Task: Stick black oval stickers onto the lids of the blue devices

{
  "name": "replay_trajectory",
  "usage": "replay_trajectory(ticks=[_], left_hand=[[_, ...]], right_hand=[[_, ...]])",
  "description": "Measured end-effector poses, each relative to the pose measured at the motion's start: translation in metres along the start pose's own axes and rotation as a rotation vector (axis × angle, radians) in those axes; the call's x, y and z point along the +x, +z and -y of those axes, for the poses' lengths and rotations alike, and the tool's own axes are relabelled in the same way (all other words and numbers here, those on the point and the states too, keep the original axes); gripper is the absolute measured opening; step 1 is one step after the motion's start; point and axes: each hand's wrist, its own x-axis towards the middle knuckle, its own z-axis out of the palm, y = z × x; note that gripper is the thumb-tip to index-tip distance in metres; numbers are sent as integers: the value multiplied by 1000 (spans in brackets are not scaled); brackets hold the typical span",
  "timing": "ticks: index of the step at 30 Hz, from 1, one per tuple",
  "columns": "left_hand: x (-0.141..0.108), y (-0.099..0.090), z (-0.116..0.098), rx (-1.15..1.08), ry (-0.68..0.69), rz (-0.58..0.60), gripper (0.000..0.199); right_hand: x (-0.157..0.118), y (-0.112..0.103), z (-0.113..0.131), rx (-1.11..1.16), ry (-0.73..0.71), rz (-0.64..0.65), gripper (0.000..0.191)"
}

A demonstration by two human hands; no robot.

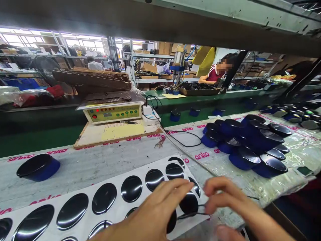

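Observation:
A white sheet of round, glossy black stickers (pixel 131 188) lies along the front of the bench. My left hand (pixel 157 209) reaches over its right part, fingers stretched out and holding nothing that I can see; its thumb is hidden. Facing it at the sheet's right edge is my right hand (pixel 233 201), its fingers bent and smeared by motion. A thin dark strip (pixel 192 215) shows between the hands, close to the right fingertips; whether they grip it is unclear. A blue cup-shaped part with a black top (pixel 37 167) stands alone at left.
Several similar blue parts (pixel 245 157) are piled at right on plastic wrap. Behind the sheet stands a control box (pixel 114 113) with lit buttons, its black cable (pixel 185 144) crossing the bench. A green conveyor (pixel 165 107) carries more parts. Across it, a person (pixel 213 75) sits.

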Motion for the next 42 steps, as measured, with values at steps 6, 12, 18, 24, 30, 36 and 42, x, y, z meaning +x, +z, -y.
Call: replay_trajectory(ticks=[6, 12, 18, 24, 30, 36, 42], left_hand=[[12, -15, 7, -359, -233, -270, 33], [24, -11, 42, -56, -276, -244, 27], [29, -5, 52, 24, -265, -297, 34], [26, -5, 56, 41, -263, -304, 32], [27, -5, 58, 42, -270, -306, 31], [28, -5, 55, 54, -286, -300, 33], [27, -6, 53, 41, -316, -296, 36]], right_hand=[[54, 22, 5, 169, -121, -84, 23], [98, 36, -36, -152, -366, 240, 45], [126, 64, -38, -342, -456, 424, 40], [122, 59, -48, -337, -488, 401, 40], [107, 41, -61, -323, -433, 332, 69], [119, 36, -47, -328, -372, 384, 49], [122, 44, -52, -347, -463, 310, 21]])
